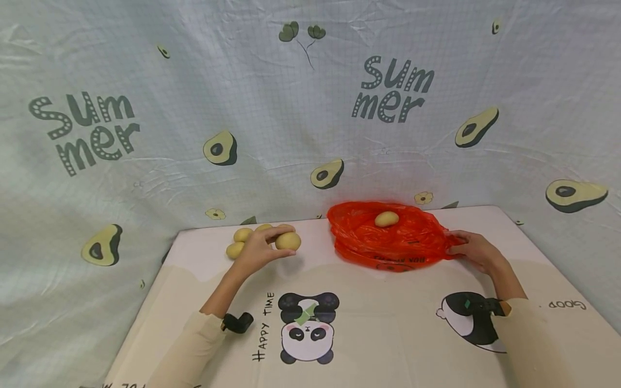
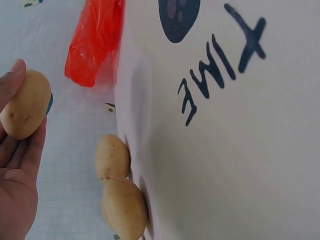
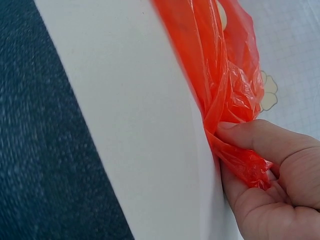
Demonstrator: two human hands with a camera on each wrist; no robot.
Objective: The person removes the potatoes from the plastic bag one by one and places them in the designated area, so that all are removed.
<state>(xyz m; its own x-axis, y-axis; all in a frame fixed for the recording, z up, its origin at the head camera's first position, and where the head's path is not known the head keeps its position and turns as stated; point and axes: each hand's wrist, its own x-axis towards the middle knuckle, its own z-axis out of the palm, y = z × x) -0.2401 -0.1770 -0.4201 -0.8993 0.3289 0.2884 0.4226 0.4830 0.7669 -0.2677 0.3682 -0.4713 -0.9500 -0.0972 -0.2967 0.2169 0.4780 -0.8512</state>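
Between thumb and fingers my left hand grips a potato, raised above the table; the left wrist view shows that same potato from the side. Behind and beside this hand, several more potatoes lie grouped on the table, two of them plain in the left wrist view, one nearer potato among them. My right hand pinches the gathered right end of a red plastic bag. One potato lies on or in the bag. In the right wrist view, bunched red plastic sits between thumb and fingers.
The table has a pale cover printed with pandas and lettering. A patterned cloth hangs behind its back edge. Below the table's right edge, the right wrist view shows a dark blue surface.
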